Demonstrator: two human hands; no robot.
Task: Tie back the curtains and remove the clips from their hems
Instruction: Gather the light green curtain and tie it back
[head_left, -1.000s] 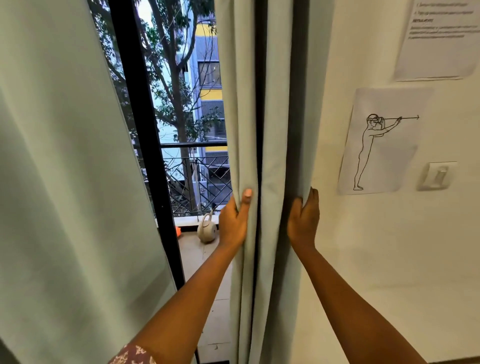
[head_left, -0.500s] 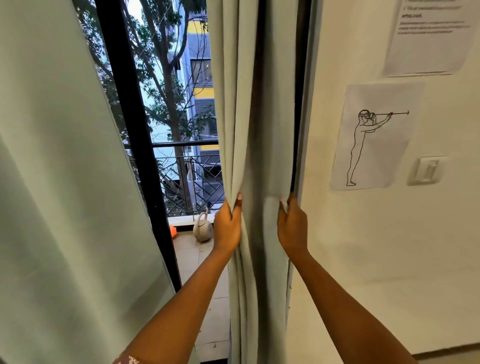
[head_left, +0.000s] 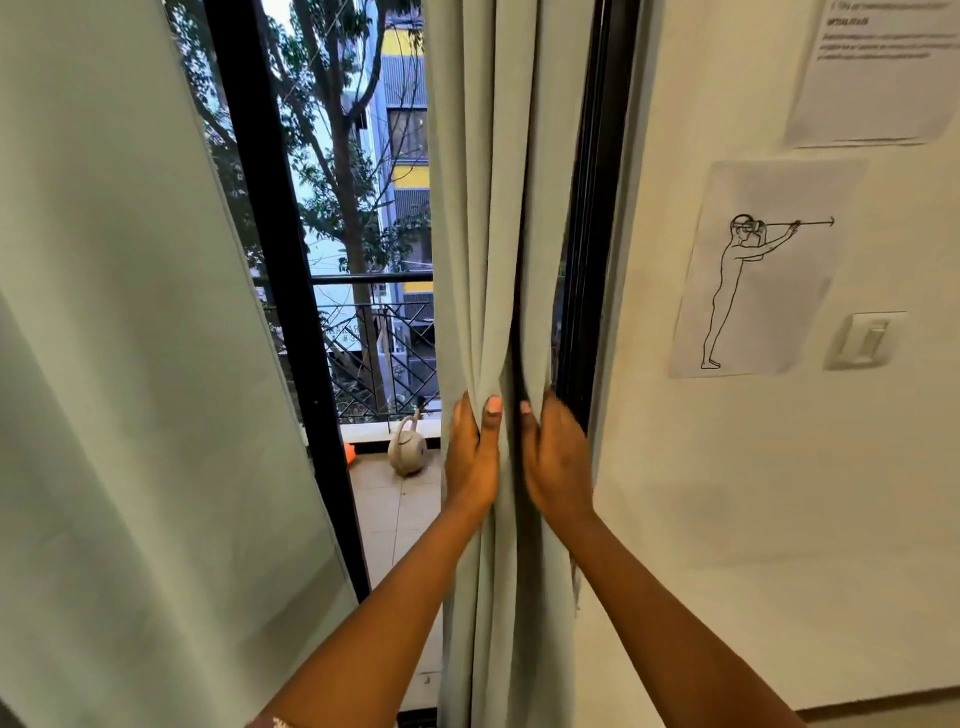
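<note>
The right-hand curtain (head_left: 498, 260) hangs as a gathered bundle of pale green folds just left of the dark door frame (head_left: 587, 234), and both hands squeeze it at mid-height. A second ago the hands stood apart on its two edges, with the fabric spread wider and covering that frame; half a second ago they were nearer each other; now they nearly meet and the bundle is pinched narrow between them, so a strip of frame and glass shows to its right.

The left hand (head_left: 470, 462) wraps the bundle from the left, thumb lying up the front folds, fingers hidden behind the cloth. The right hand (head_left: 556, 457) presses in from the right with its thumb tip on the fabric; its fingers curl round the far side, out of sight. Both are closed on the cloth.

There are two curtains: this one, and a second curtain (head_left: 130, 364) filling the left of the view, hanging loose. No hem shows here, so I cannot tell where the clips are.

Between the curtains, one watering can (head_left: 408, 449) stands on the balcony tiles before one railing (head_left: 374, 332). On the wall (head_left: 753, 493) to the right are two paper sheets, the lower drawing sheet (head_left: 763, 270) and an upper text sheet (head_left: 872, 73), and one light switch (head_left: 865, 340).
</note>
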